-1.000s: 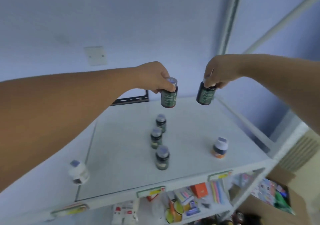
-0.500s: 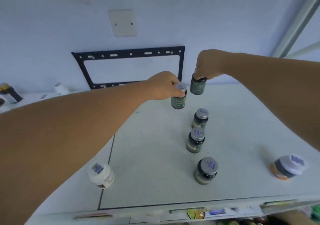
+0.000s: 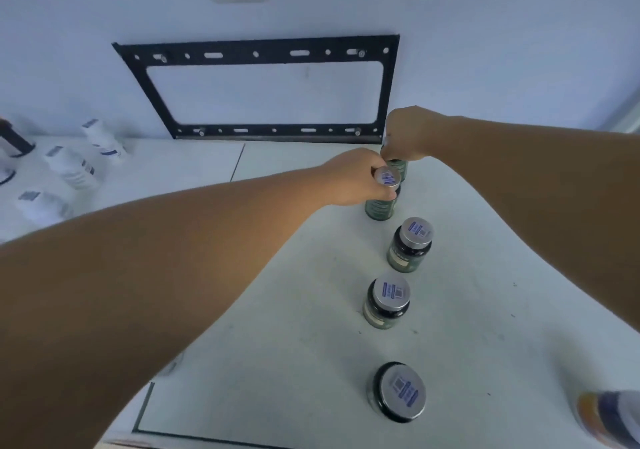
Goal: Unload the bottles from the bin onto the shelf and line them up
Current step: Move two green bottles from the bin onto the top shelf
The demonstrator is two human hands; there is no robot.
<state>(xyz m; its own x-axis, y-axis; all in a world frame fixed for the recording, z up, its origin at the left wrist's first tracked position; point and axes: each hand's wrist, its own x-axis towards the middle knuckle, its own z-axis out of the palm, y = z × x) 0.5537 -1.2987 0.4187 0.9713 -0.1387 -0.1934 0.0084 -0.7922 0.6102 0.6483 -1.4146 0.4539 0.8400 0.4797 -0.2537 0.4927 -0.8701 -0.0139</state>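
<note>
Three dark green bottles with silver caps stand in a row on the white shelf top [image 3: 485,310]: a near one [image 3: 398,393], a middle one [image 3: 387,301] and a far one [image 3: 410,249]. My left hand [image 3: 356,178] grips a fourth green bottle [image 3: 381,206] by its cap, at the row's far end. Just behind it, my right hand [image 3: 405,135] holds a fifth green bottle [image 3: 398,168] by the top, close to the wall. I cannot tell whether either held bottle rests on the shelf. The bin is out of view.
A black metal bracket [image 3: 256,130] is fixed to the wall behind the shelf. Several white bottles [image 3: 69,168] lie at the far left. An orange-banded bottle [image 3: 609,421] sits at the lower right corner. A seam [image 3: 237,163] divides the shelf panels.
Both hands have moved down and away from me with their bottles, toward the far end of the row. The camera has tilted further down over the shelf.
</note>
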